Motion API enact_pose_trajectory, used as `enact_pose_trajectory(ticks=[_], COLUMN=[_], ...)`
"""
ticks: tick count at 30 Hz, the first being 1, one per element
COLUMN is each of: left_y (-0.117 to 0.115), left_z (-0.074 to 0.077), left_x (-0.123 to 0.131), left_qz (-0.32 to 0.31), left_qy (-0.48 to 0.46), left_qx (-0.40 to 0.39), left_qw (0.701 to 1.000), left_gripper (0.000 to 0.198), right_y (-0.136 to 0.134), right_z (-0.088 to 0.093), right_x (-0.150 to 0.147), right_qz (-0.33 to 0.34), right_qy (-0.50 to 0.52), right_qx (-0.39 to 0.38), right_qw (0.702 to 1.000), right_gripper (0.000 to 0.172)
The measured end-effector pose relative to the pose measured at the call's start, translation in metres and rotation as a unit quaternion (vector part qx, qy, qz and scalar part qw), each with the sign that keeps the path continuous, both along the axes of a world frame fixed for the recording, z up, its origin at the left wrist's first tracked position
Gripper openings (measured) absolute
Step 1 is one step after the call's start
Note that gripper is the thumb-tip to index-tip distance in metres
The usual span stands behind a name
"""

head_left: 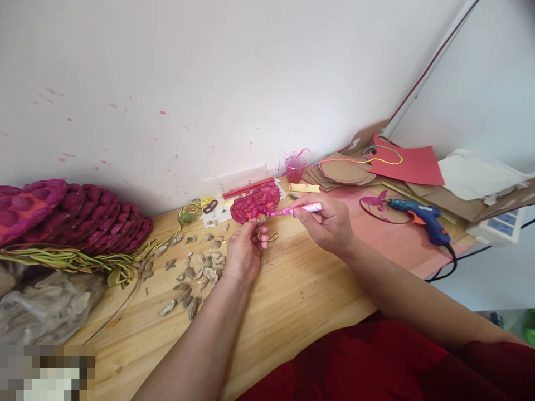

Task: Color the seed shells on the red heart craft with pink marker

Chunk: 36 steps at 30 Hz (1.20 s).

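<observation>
My left hand (246,253) pinches the near edge of a craft piece (256,201) covered in magenta-painted peanut shells. By its fingers, a small part of the piece is still shell-brown, and a bit of green cord hangs there. My right hand (330,223) is closed around the white handle of a paintbrush (311,208). The brush's pink-coated tip touches or nearly touches the piece near my left fingertips. Behind the piece, a clear cup of pink paint (296,169) stands against the wall. Loose peanut shells (209,267) lie scattered to the left of my left hand.
Finished magenta pieces (90,217) lean in a row at left, with green cords (75,255) and a plastic bag (54,306) before them. Cardboard discs (345,170), red paper (412,161), a blue glue gun (422,217) and a power strip (499,227) are at right.
</observation>
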State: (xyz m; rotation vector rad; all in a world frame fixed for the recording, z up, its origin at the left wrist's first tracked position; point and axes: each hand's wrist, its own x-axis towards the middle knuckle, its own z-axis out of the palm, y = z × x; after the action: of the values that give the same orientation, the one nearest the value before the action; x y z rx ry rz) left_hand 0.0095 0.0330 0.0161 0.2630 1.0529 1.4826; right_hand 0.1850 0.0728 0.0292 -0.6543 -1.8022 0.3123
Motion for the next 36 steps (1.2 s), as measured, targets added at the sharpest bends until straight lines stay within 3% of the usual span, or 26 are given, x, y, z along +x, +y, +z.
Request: enact_pose_trajectory(ticks=[4,15,22,36], left_y=[0.0004,0.0,0.0007,-0.001], left_z=[-0.0011,-0.0023,-0.0016,0.0026], left_x=[-0.0004,-0.0001,-0.0002,-0.0009], left_qz=[-0.012,-0.009,-0.011,-0.017], left_qy=[-0.009,-0.006,-0.007,0.006], left_qx=[0.013,0.014,0.01,0.006], left_qw=[1.0,1.0,1.0,1.0], left_gripper=[0.007,0.007,0.009,0.007], right_y=[-0.0031,-0.0022,-0.0037,0.0019], right_z=[0.0043,0.0051,0.0051,0.0021], right_x=[-0.004,-0.0017,-0.0049,0.0034], right_qz=[0.026,-0.006,0.027,-0.006], right_qy=[-0.032,-0.028,-0.033,0.031], right_qx=[0.016,0.044,0.027,-0.041], right_qw=[0.999,0.999,0.999,0.999], right_gripper=[0.006,0.007,0.008,0.006])
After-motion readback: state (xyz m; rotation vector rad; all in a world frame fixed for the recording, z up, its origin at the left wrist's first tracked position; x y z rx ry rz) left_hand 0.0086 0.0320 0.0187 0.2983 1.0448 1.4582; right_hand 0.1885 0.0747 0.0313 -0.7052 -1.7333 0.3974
